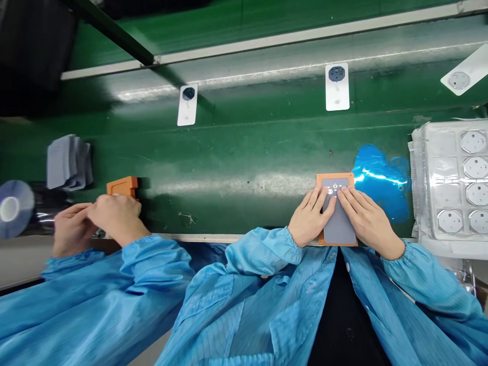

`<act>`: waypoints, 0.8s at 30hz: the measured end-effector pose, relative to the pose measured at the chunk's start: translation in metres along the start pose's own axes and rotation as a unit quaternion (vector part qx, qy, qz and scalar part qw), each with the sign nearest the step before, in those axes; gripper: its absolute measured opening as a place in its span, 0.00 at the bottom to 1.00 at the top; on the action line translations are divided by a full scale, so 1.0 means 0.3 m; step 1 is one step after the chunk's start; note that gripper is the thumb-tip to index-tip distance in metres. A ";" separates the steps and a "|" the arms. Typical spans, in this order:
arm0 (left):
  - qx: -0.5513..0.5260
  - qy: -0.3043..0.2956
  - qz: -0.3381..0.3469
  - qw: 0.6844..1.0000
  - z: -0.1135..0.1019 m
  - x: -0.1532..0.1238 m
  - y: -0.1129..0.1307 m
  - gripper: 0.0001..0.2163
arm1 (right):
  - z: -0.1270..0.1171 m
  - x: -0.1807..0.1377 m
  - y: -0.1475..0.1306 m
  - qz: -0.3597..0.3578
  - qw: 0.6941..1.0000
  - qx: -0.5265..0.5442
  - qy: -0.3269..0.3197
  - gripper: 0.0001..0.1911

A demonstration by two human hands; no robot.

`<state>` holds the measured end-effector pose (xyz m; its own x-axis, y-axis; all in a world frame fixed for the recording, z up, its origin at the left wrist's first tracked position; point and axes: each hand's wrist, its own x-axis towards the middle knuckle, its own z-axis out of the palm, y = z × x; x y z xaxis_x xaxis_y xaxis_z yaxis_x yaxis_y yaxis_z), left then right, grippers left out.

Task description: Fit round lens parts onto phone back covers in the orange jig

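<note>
Green desk (236,152) spans the view, with a pale rail along its far edge. At its right edge stands a clear tray (429,183), and just left of that lies crumpled blue film (383,178). An orange jig (319,180) lies at the near edge, right of the middle, and on it is a grey panel (339,223), its long axis running from the near edge toward the far one; how deep it sits I cannot tell. Left grip (307,216) and right grip (366,216) come in from either side, equally near: the panel is directly under their fingertips, at its far end, beside some white marks. Both grips are unclenched, fingers stretched out and tips laid on the panel, with nothing grasped.

Toward the left edge, a co-worker's hands (122,216) are close together; what they hold is hidden. An orange block (124,185) lies just beyond them, a stack of grey sheets (63,162) farther left, and a tape roll (21,208) by the near left corner. Toward the far edge are three white cards (337,96), well apart, each with an octagon near one end. Smallest are the white discs (450,221) in the tray: four in view in the column at right, one in the column beside it, in the pocket nearest the near edge
</note>
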<state>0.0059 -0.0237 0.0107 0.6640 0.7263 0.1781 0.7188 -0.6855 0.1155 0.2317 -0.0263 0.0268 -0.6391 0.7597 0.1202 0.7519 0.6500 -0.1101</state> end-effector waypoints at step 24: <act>-0.240 -0.066 -0.012 0.968 -0.042 0.001 -0.069 0.27 | 0.000 -0.043 0.007 0.010 0.989 0.142 0.027 0.28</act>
<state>-0.0112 -0.0100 0.0208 0.6912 0.7211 0.0465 0.5769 -0.5895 0.5655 0.2415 -0.0347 0.0249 -0.6093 0.7751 0.1675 0.6834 0.6204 -0.3847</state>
